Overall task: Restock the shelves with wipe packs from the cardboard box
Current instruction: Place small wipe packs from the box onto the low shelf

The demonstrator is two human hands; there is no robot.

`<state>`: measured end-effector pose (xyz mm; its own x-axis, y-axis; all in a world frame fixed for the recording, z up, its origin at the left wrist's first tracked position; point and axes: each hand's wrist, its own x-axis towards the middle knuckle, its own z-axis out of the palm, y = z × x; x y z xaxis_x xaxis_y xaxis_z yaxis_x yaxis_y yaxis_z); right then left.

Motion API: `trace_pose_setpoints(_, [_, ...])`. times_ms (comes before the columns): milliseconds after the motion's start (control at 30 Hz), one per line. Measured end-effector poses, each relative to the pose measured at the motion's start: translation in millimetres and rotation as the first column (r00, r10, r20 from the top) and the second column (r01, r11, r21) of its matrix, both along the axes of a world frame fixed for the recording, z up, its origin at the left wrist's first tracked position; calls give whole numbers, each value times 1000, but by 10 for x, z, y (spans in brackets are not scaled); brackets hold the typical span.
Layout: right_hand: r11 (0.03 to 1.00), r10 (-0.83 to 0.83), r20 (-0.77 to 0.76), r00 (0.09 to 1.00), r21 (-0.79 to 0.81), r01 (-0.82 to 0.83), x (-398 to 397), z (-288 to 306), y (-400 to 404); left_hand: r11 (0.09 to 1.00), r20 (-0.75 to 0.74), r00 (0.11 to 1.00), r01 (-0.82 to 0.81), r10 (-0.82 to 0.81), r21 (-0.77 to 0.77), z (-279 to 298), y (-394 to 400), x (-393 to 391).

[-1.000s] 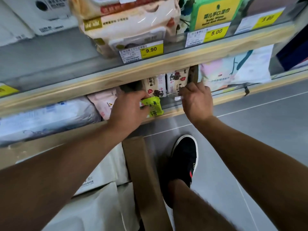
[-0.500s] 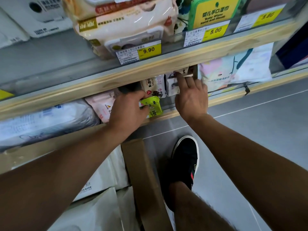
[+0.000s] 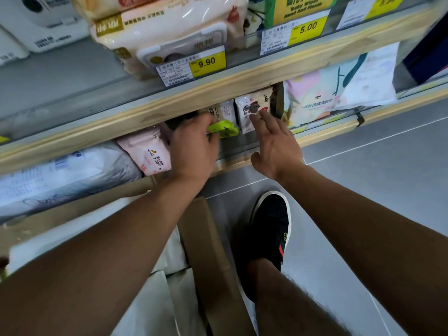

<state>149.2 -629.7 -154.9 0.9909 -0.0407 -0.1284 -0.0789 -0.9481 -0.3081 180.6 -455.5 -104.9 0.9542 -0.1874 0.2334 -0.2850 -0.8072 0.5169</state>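
— packs first, far left: what sits on that lower shelf [image 3: 322, 135]?

— big pale bundles [image 3: 60, 170], then a pink wipe pack [image 3: 148, 151] lying tilted, just beside the left hand [image 3: 194, 146].

— and that hand?

— fingers curled round a lime-green pack [image 3: 224, 129], reaching under the upper shelf [image 3: 218, 93]. the pack's far end is near two small upright packs [image 3: 244, 110]. if it goes in crooked, i'd guess it knocks them over or jams against the pink one.

— the right hand [image 3: 276, 144]?

— fingers spread and straight, holding nothing, tips at the front of the right upright pack. a careless brush there could tip it backward, out of easy reach.

— anything further right?

— a larger pastel pack [image 3: 339, 90] leans beside them. the gap looks tight, so crowding is the risk.

— and the supply?

— cardboard box [image 3: 208, 251] on the floor below the arms, white packs [image 3: 150, 299] in it, a shoe [image 3: 271, 226] right beside. stepping back blind could crush a flap.
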Motion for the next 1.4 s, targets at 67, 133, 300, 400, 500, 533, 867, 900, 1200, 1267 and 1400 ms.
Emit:
trace_pose_setpoints(67, [1000,15,-20,1000,-20,-16,-26,22,-28,1000,-30,999,-21,22,23,-101,-97,46])
trace_pose_setpoints(133, [999,29,-29,999,-22,-30,-32,36,-49,998,-51,998,-29,32,53,-202,-159,110])
trace_pose_setpoints(300, [1000,17,-7,1000,-1,-17,-24,25,-68,994,8,1000,-3,2,109,-356,-215,228])
trace_pose_setpoints(400, [1000,10,25,1000,14,-11,-29,-7,-45,982,56,997,-69,60,173,-383,-215,350])
trace_pose_setpoints(500, [1000,4,39,999,31,-5,-52,-54,-18,951,106,987,-148,124,270,-359,-241,413])
trace_pose_setpoints(533, [999,2,44,999,40,-4,-63,-68,-8,945,119,985,-157,128,287,-352,-247,420])
trace_pose_setpoints(867, [997,-16,35,999,81,13,-140,-99,23,969,-18,996,-85,91,234,-369,-270,324])
trace_pose_setpoints(900, [997,-12,27,1000,72,10,-148,-83,29,973,-30,998,-48,57,224,-360,-259,262])
trace_pose_setpoints(1200, [987,92,-53,994,-124,-98,-368,748,79,936,-218,961,229,-172,269,170,126,-269])
trace_pose_setpoints(1267, [978,122,-73,990,-159,-132,-494,1076,153,925,-221,957,248,-188,287,437,265,-451])
trace_pose_setpoints(1400, [954,199,-64,978,-216,-208,-728,1685,434,907,-176,954,288,-243,306,948,587,-793])
